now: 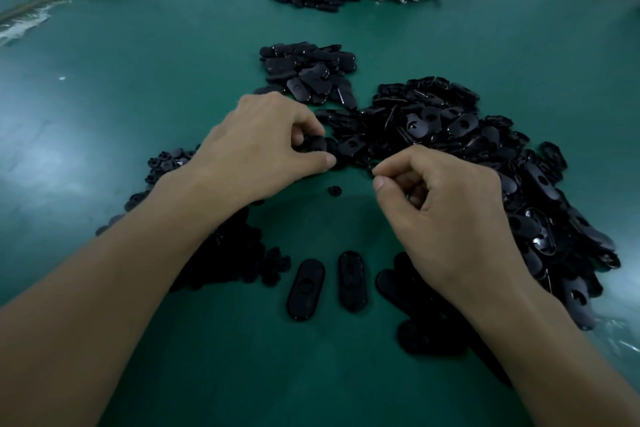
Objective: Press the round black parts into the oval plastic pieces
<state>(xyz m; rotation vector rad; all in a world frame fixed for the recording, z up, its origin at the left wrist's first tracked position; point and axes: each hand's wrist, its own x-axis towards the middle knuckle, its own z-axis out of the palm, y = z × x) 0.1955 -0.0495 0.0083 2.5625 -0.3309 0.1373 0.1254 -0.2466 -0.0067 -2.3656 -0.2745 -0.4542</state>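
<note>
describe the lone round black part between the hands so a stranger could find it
On the green table, look at the gap between the left hand and the right hand. Just below the left thumb tip lies one small round black part. Unlike the round parts heaped under the left forearm, it sits alone on bare mat, touching nothing.

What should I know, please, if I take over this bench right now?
Left hand: fingers curled round a black part at the oval heap's edge.
Right hand: fingers curled, thumb to forefinger; contents unclear.
Oval pieces heaped right; round parts heaped under the left forearm; one loose round part between the hands.
Two ovals lie nearest; whether fitted, unclear.
Left to do: seemingly most of the heap.
</note>
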